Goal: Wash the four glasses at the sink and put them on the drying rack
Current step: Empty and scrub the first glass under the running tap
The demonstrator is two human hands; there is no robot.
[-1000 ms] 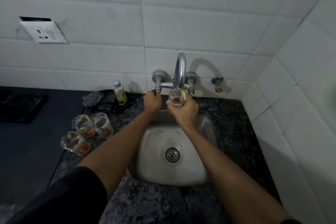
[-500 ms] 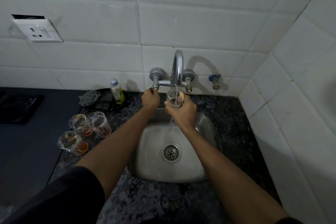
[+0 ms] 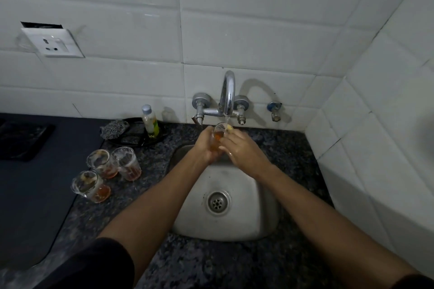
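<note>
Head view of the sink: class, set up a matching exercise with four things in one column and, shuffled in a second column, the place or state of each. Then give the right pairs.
Things:
1. glass under the tap
2. three dirty glasses
3. small bottle
4. wall socket

Places or states:
A. on the white tiles, upper left
B. held by both hands, water running into it
C. upright on the dark tray behind the counter
D. grouped on the counter left of the sink

Pairs: 1-B, 2-D, 3-C, 4-A
</note>
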